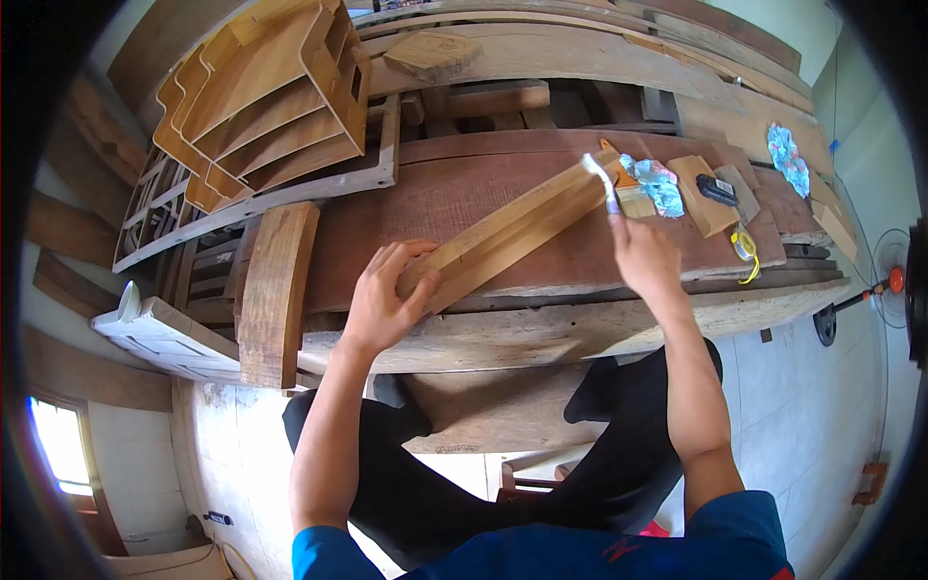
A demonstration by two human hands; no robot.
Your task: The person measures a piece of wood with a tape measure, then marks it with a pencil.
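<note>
A long wooden piece with a stepped, L-like profile lies slantwise over the reddish-brown board. Its near left end is gripped by my left hand, thumb on one side and fingers on the other. A toothbrush with a white head is pinched in my right hand. The brush head touches the far right end of the wooden piece. Just beside it lie a crumpled blue patterned cloth and what looks like an orange-handled paintbrush, partly covered.
A tiered wooden tray rack stands at the back left, near a thick wood block. To the right are a flat wood block, a black tool, a yellow tape measure and another blue cloth. A fan stands farther right.
</note>
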